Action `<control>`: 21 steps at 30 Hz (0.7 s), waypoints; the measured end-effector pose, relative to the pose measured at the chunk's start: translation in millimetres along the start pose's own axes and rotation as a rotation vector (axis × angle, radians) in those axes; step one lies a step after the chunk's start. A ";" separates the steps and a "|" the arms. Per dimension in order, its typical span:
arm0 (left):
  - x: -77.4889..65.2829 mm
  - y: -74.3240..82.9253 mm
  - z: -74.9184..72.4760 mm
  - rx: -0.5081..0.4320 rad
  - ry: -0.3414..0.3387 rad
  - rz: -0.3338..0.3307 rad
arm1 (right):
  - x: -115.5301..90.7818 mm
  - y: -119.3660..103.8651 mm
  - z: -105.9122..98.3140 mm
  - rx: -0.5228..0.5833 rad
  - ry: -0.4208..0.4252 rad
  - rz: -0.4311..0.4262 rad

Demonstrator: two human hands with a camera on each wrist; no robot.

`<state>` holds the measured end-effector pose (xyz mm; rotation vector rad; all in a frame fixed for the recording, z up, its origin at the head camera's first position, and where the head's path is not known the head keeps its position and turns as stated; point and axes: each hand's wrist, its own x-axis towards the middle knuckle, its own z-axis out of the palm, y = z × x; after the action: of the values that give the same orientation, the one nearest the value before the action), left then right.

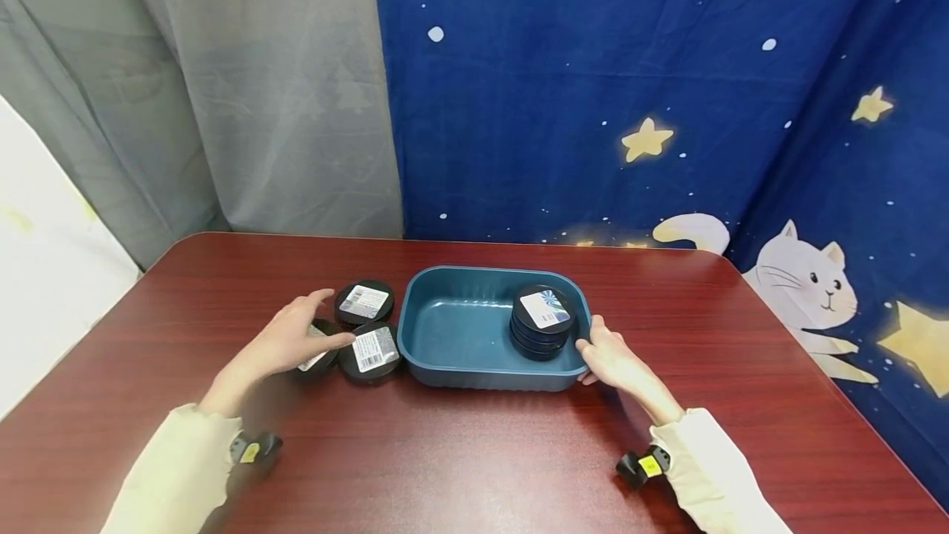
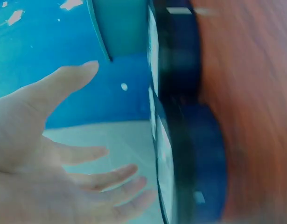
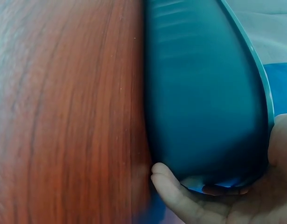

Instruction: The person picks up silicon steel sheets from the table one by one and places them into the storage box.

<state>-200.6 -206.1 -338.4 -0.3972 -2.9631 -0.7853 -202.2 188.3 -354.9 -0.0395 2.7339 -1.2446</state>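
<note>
A blue plastic bin [image 1: 460,379] sits on the table, with a stack of round black-lidded containers [image 1: 544,321] inside its right end. My right hand [image 1: 611,358] grips the bin's right end, thumb near the rim and fingers bent around the outer wall, as the right wrist view also shows [image 3: 204,205]. To the left of the bin lie more flat round containers with white labels: a back one [image 1: 364,302], a front one [image 1: 373,350] and one partly hidden behind the hand. My left hand [image 1: 285,339] hovers over these, fingers spread and holding nothing. In the left wrist view its fingers are beside the dark container [image 2: 199,163].
The reddish-brown wooden table [image 1: 460,468] has rounded back corners. Behind it hang a grey curtain [image 1: 289,89] and a blue curtain [image 1: 534,105] with stars and a white cat. Each wrist wears a small black camera, the right one [image 1: 641,466] close over the tabletop.
</note>
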 end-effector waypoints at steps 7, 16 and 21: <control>-15.8 -16.9 -1.7 0.006 -0.058 -0.041 | 0.5 1.5 0.4 -0.003 -0.006 -0.005; -17.5 -32.2 -3.2 0.096 -0.107 -0.116 | 0.5 1.5 0.7 0.008 -0.018 0.001; -17.4 -40.3 -1.1 0.103 -0.184 -0.128 | 0.2 1.2 -0.7 0.003 -0.018 0.000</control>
<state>-194.3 -244.5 -358.7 -0.2915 -3.2112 -0.6350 -202.5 189.5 -355.4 -0.0497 2.7171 -1.2421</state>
